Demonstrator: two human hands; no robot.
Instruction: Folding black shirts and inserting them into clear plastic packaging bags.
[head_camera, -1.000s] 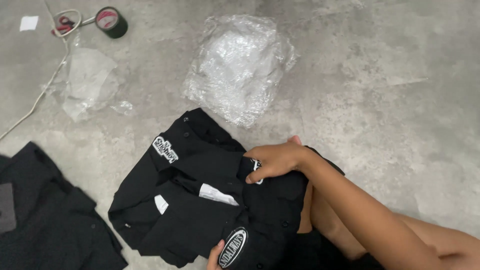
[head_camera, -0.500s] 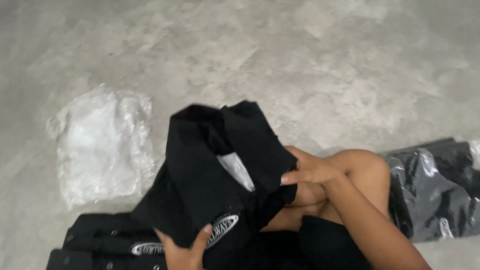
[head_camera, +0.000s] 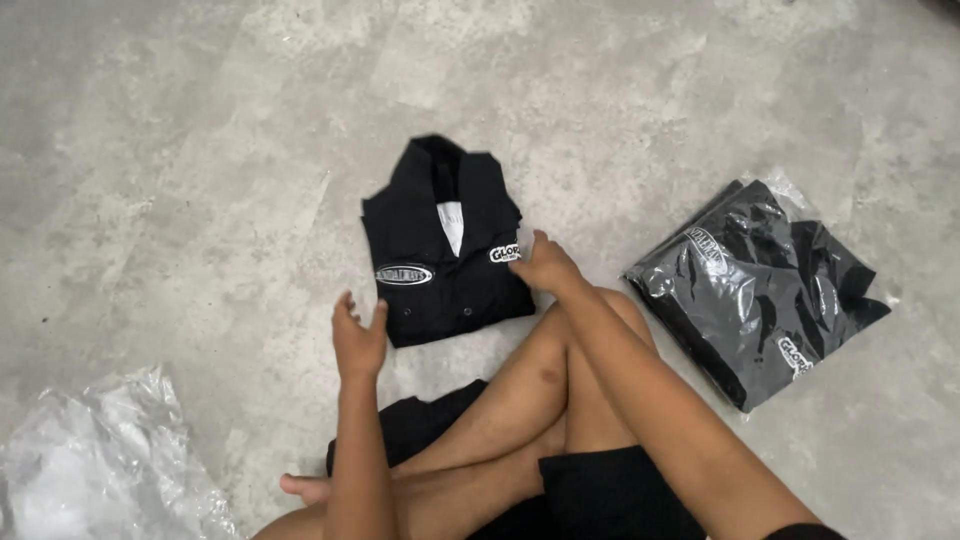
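my right grip (head_camera: 545, 265) rests open on the folded black shirt (head_camera: 440, 245) on the floor; my left grip (head_camera: 358, 335) hovers open beside it. folding looks done; bagging remains, unlike the bagged shirt (head_camera: 760, 285).

Clear plastic bag (head_camera: 90, 460) cut off by the left and bottom edges

One folded black shirt (head_camera: 443, 245) lay unwrapped at the centre of the frame, carrying two oval patches. One stack of black shirts sealed in a clear plastic bag (head_camera: 757, 287) sat at the right. One empty crumpled plastic bag (head_camera: 95, 465) occupied the lower left. Two hands were in view: left hand (head_camera: 358, 338), right hand (head_camera: 546, 265).
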